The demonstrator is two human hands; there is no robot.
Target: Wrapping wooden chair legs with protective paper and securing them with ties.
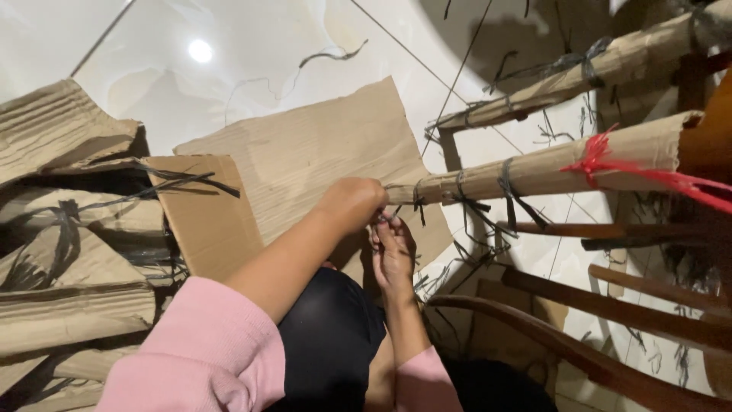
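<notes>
Our left hand (352,202) clamps the cardboard-wrapped leg (534,172) at its tip; right hand (393,252) pinches the black twine (418,204). Wrap looks light, crushable; twine thin, slippery—we grip near the knots.

This looks like a room in a home: a glossy white tiled floor (252,46) is littered with flattened brown corrugated cardboard sheets (305,152), and dark curved wooden furniture legs (610,305) stand wrapped in cardboard tied with black plastic strips (509,191).
</notes>
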